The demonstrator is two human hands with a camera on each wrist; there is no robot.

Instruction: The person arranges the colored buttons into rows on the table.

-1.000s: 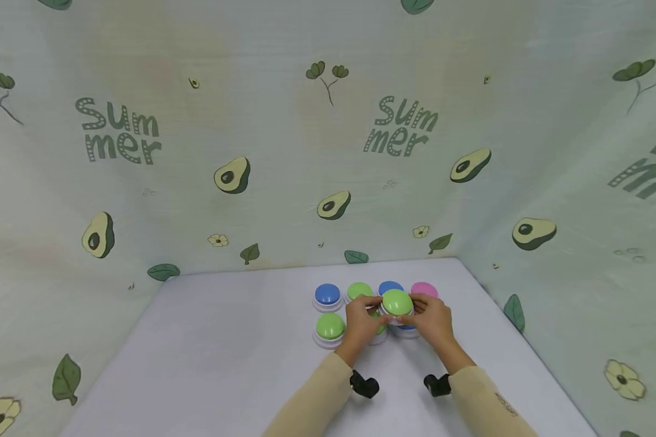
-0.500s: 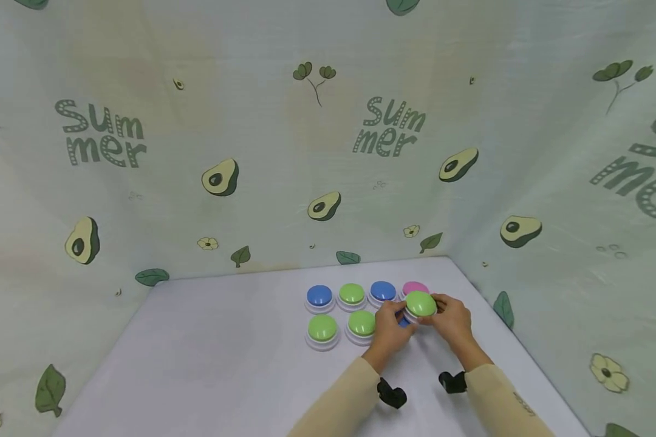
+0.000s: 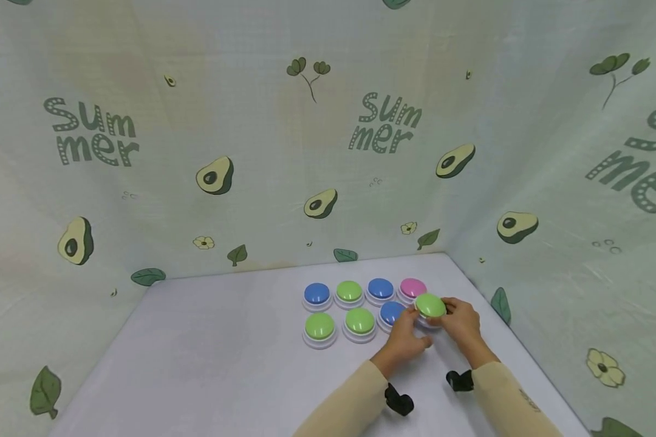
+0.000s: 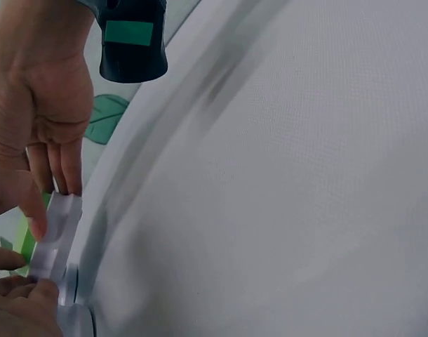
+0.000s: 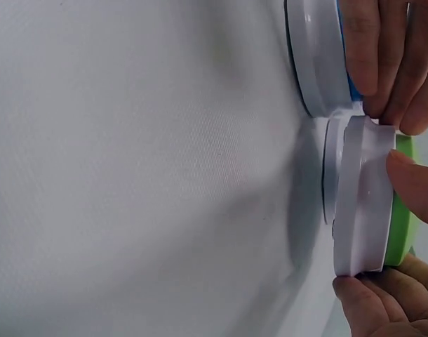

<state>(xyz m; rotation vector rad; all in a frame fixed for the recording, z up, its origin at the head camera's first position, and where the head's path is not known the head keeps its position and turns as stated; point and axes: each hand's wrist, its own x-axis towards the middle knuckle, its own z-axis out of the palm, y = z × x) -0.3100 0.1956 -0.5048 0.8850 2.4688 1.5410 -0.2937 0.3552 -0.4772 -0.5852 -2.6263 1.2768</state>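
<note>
A green push button (image 3: 430, 305) with a white base is in my right hand (image 3: 461, 321), at the right end of the front row. The right wrist view shows its base (image 5: 365, 203) close over the table, slightly tilted. My right fingers (image 5: 382, 298) and thumb grip its side. Against its other side rest the fingertips of my left hand (image 3: 404, 340), whose thumb stands apart from it. Beside those fingers is a blue button (image 3: 392, 312), partly covered by them. A pink button (image 3: 413, 287) stands just behind the held one.
Left in the front row are two green buttons (image 3: 319, 326). The back row also has a blue button (image 3: 317, 294), a green button (image 3: 349, 291) and another blue button (image 3: 380, 288). The white table (image 3: 213, 358) meets a printed cloth (image 3: 262, 121) behind and to the right.
Both hands have carried the green button rightward, past the front blue button, and it has come lower. My left thumb has come away from it. The head view has shifted slightly right.
</note>
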